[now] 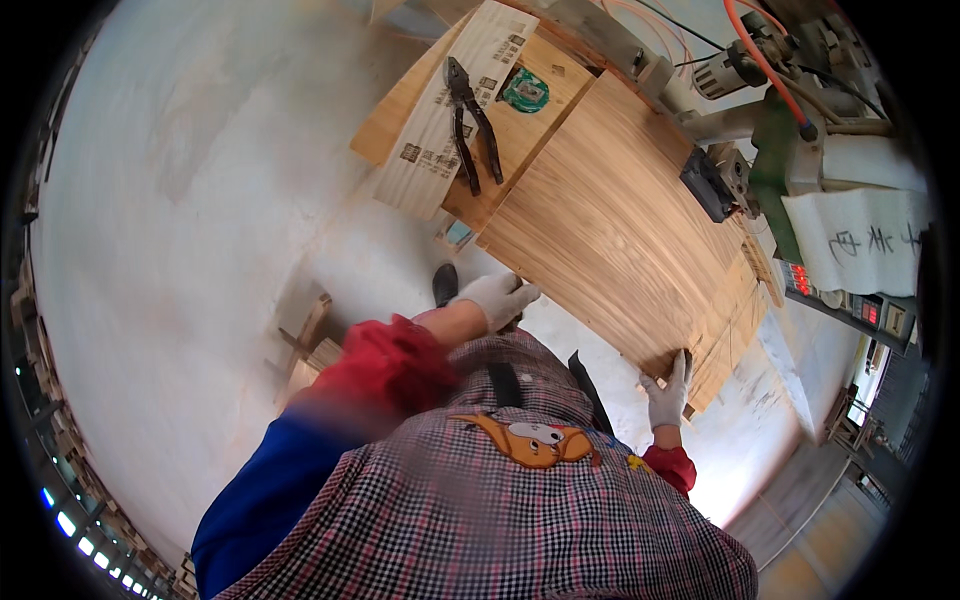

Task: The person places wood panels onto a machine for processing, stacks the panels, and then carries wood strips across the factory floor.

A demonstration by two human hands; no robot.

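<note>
A wide wood-grain board [610, 200] lies on the machine's worktable in front of me. My right hand [668, 392], in a white glove, grips the board's near edge close to its right corner, thumb and fingers apart around it. My left hand [493, 300], also gloved, is beside the near edge toward the left corner. Its fingers are curled, and what they hold, if anything, is hidden. Black-handled pliers [470, 125] rest on a pale printed plank [420, 170] to the left of the board. Beside the pliers lies a round green item [525, 91], perhaps a tape roll.
A machine with a motor [728, 72], orange hoses and a black block [707, 185] stands along the right side of the board. A control box with red digits [868, 310] is at the far right. Low on the floor at left is a wooden stand [305, 335].
</note>
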